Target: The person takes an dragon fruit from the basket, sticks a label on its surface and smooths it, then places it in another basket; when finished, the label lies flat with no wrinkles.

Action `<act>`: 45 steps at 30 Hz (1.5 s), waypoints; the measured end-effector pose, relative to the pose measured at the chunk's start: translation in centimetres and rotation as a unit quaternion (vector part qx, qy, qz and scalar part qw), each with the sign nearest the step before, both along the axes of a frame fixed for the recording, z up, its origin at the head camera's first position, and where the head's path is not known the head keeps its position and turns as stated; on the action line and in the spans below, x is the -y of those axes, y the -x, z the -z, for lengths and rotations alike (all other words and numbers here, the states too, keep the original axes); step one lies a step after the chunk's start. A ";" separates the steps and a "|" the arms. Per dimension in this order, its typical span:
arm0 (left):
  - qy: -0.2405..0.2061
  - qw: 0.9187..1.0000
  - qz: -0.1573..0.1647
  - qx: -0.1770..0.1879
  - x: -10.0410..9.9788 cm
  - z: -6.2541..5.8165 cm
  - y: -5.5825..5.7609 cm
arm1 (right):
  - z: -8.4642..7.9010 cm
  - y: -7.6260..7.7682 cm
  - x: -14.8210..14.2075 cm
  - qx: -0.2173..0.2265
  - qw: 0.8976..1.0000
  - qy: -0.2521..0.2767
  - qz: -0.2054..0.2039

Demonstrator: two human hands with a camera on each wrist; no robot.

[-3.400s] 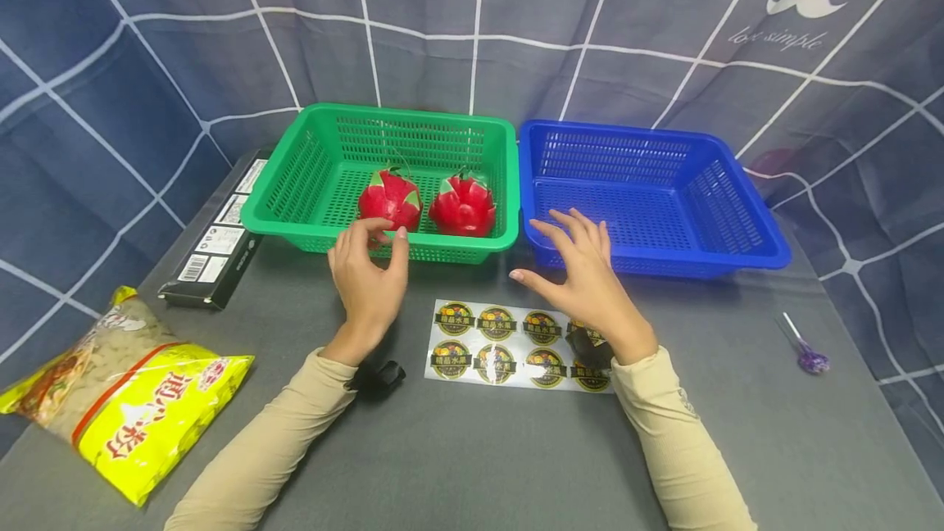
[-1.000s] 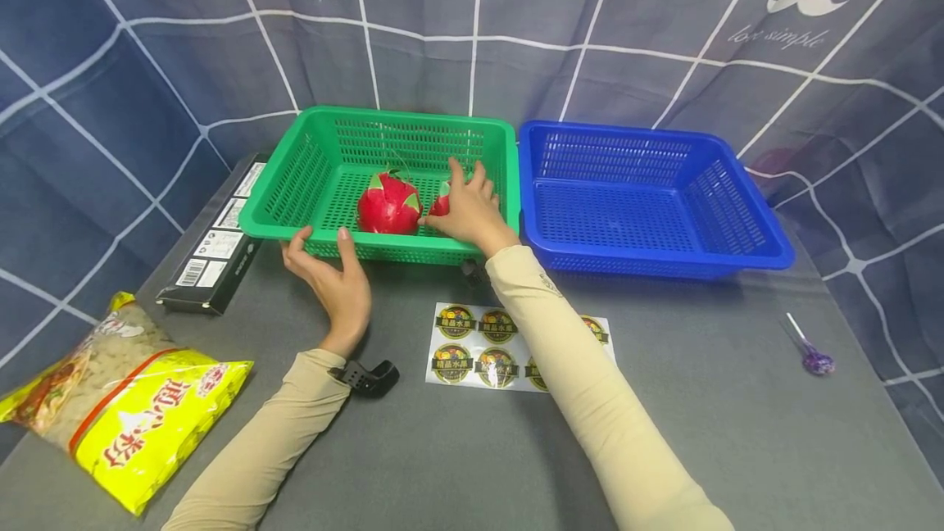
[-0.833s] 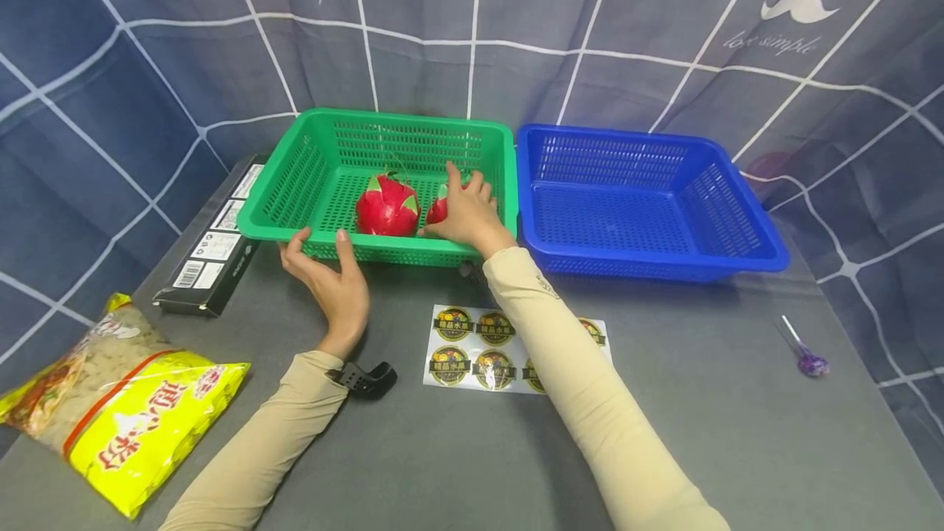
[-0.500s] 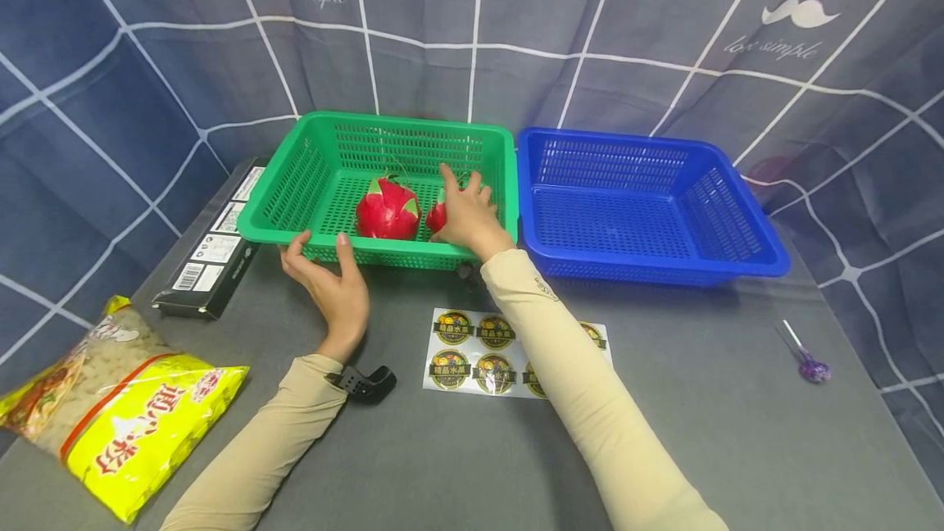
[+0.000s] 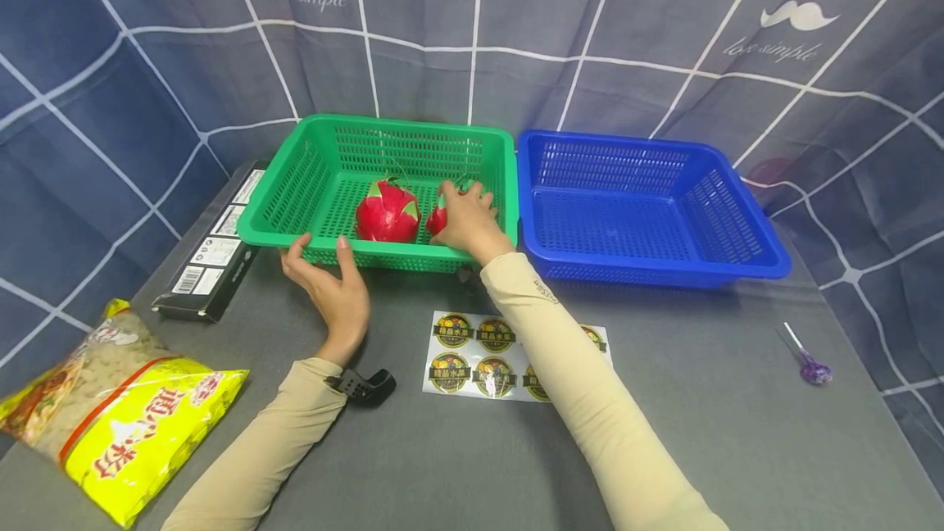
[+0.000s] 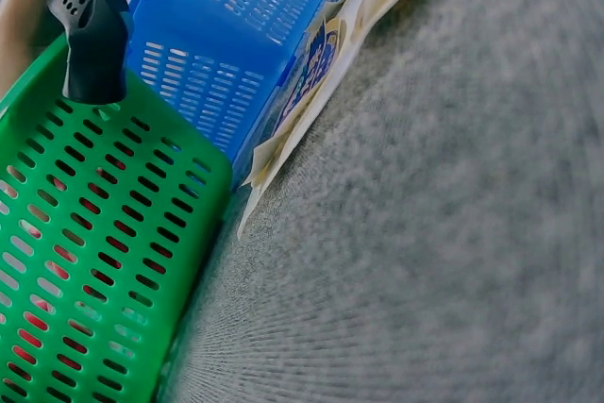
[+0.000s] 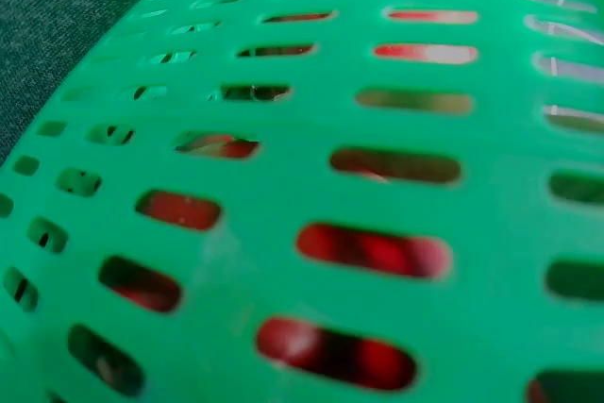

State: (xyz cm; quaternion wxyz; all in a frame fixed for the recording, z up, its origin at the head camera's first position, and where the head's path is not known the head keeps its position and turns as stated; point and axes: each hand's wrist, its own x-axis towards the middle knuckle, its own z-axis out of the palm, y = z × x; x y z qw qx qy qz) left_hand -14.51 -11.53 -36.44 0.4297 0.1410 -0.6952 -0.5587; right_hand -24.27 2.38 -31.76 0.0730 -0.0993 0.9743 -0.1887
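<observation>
In the head view, my right hand (image 5: 470, 224) reaches over the front rim of the green basket (image 5: 369, 247). Its fingers curl down around the right-hand dragon fruit (image 5: 437, 221), which they largely cover. A second red dragon fruit (image 5: 387, 215) with green-tipped scales sits just left of it in the basket. My left hand (image 5: 335, 293) touches the basket's front side, thumb and fingers spread. In the right wrist view, the basket wall (image 7: 302, 118) fills the picture, with red fruit showing through its slots. Neither wrist view shows its own hand's fingers.
A blue basket (image 5: 612, 220) stands right of the green one. A sheet of round stickers (image 5: 472, 353) lies in front, partly under the right forearm. At left are a black box (image 5: 214, 244) and a yellow food bag (image 5: 140, 416); a lollipop (image 5: 814, 371) lies far right.
My right hand has moved from near the blue basket into the green one, and its fingers have lowered around the right dragon fruit. My left hand has shifted left along the basket front.
</observation>
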 end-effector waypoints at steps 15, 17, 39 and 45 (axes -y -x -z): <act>0.009 1.000 -0.003 0.006 0.3 0.5 -0.1 | 0.4 -0.4 0.4 -0.051 0.998 -0.037 0.001; 0.010 1.000 -0.003 0.006 0.3 0.5 -0.1 | 0.5 -0.3 0.4 -0.063 0.997 -0.048 0.005; 0.013 1.000 0.001 0.005 0.1 0.3 0.0 | 0.0 0.7 -0.7 -0.030 0.985 0.134 0.102; 0.012 1.000 0.003 0.006 0.2 0.3 0.1 | -0.5 0.8 -1.1 -0.027 0.972 0.206 0.113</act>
